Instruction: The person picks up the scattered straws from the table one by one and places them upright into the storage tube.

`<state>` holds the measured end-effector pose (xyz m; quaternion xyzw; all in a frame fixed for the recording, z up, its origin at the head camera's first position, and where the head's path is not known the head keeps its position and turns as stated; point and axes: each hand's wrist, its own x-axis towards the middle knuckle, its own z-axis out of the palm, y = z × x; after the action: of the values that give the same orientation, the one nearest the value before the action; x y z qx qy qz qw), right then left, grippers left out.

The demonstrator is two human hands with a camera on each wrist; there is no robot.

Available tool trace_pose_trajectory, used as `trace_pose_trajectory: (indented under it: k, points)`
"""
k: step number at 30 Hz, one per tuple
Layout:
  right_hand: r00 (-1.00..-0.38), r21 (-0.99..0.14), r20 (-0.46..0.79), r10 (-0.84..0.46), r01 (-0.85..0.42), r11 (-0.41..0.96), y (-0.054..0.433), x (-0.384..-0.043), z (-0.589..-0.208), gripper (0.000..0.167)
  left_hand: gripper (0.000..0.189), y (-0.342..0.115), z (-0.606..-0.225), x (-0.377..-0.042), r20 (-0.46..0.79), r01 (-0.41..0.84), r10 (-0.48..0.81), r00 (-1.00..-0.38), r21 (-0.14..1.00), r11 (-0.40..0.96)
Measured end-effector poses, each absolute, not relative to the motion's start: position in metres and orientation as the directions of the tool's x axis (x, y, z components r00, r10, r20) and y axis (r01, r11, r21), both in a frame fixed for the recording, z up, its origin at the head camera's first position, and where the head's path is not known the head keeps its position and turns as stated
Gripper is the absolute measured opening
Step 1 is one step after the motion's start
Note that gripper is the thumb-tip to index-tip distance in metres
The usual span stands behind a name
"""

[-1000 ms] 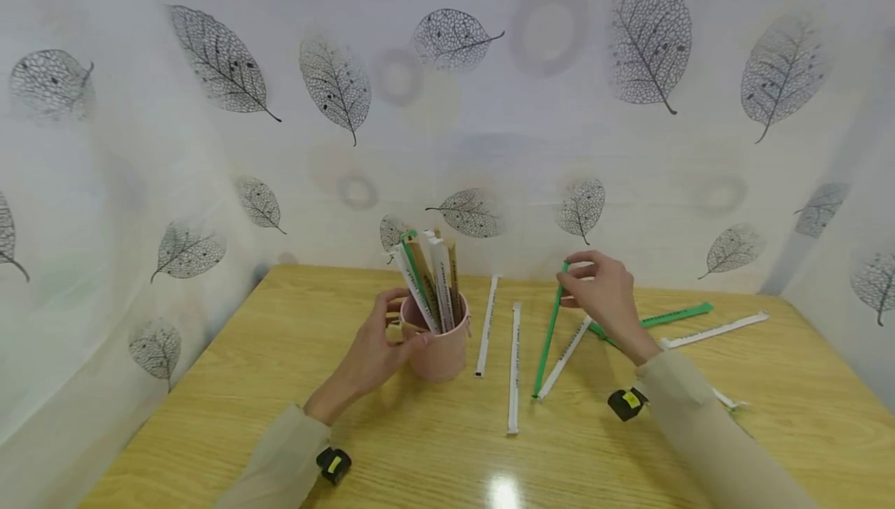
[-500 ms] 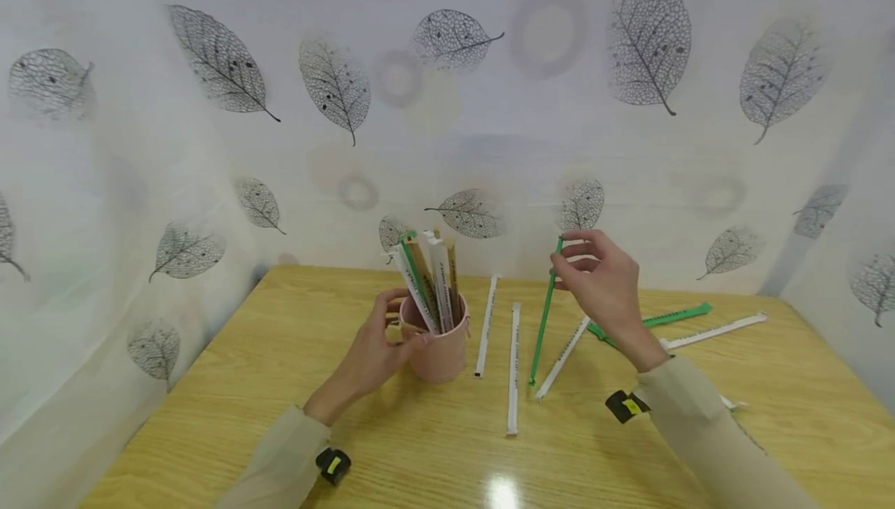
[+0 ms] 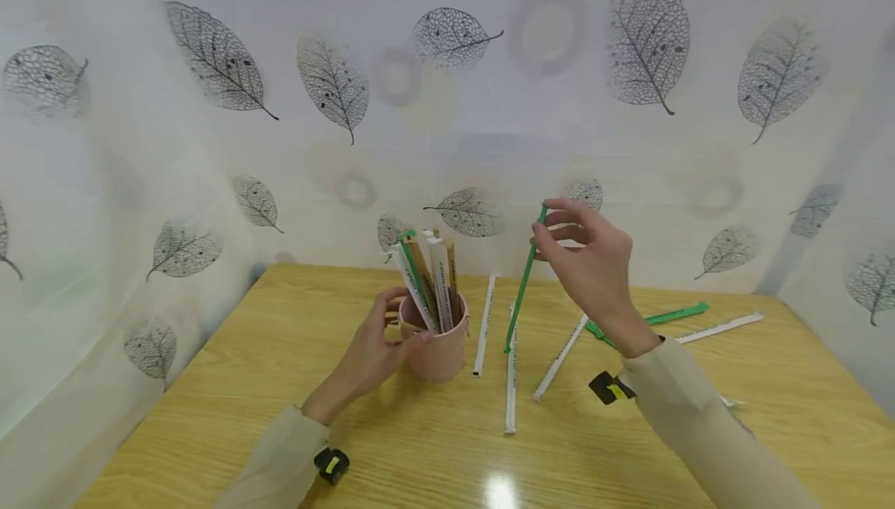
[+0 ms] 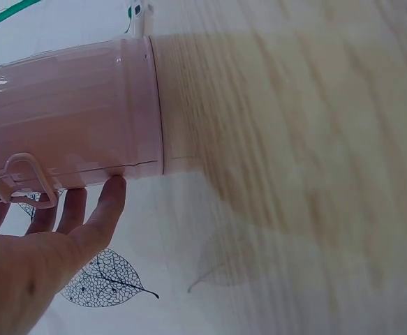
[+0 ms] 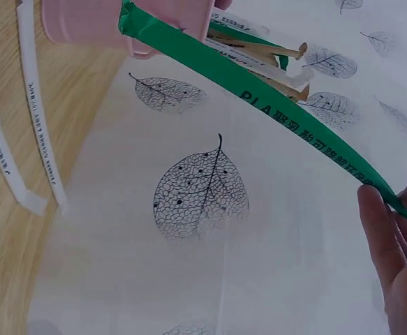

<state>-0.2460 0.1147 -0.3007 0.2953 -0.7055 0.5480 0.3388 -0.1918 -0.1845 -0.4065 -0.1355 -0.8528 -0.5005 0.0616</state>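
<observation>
My left hand (image 3: 370, 350) holds a pink bucket-shaped cup (image 3: 440, 357), thumb at the near side and fingers round the left. In the left wrist view the fingertips touch the wall of the cup (image 4: 77, 105) beside its small wire handle. Several wrapped straws (image 3: 423, 284), white, brown and green, stand in the cup. My right hand (image 3: 590, 260) pinches the upper end of a green wrapped straw (image 3: 527, 276), which hangs tilted with its lower end toward the cup. The right wrist view shows black print along this straw (image 5: 259, 98).
Two white wrapped straws (image 3: 485, 330) (image 3: 511, 392) lie just right of the cup on the wooden table (image 3: 280, 369). Farther right lie another white straw (image 3: 562, 357), a green straw (image 3: 674, 313) and a white straw (image 3: 727, 325). Leaf-printed fabric (image 3: 433, 144) hangs behind the table.
My right hand has lifted the green straw off the table and carried it up and left, toward the cup. The left hand and cup have stayed in place.
</observation>
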Motion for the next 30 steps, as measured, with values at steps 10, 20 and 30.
trace_pose_trajectory:
  k: [10,20,30]
  points:
    - [-0.435,-0.431,0.901,0.002,-0.892,0.140,0.082,-0.244,-0.274,0.030,0.068,-0.185,-0.406,-0.192,0.285,0.338,0.182,-0.941,0.815,0.471]
    - [-0.205,-0.196,0.979,-0.023,-0.959,0.205,0.053,-0.248,-0.268,0.027,0.067,-0.186,-0.405,-0.193,0.320,0.376,0.198,-0.927,0.793,0.479]
    - [-0.192,-0.144,0.966,-0.174,-0.956,0.255,0.046,-0.257,-0.296,0.025,0.068,-0.186,-0.405,-0.193,0.292,0.348,0.189,-0.937,0.810,0.472]
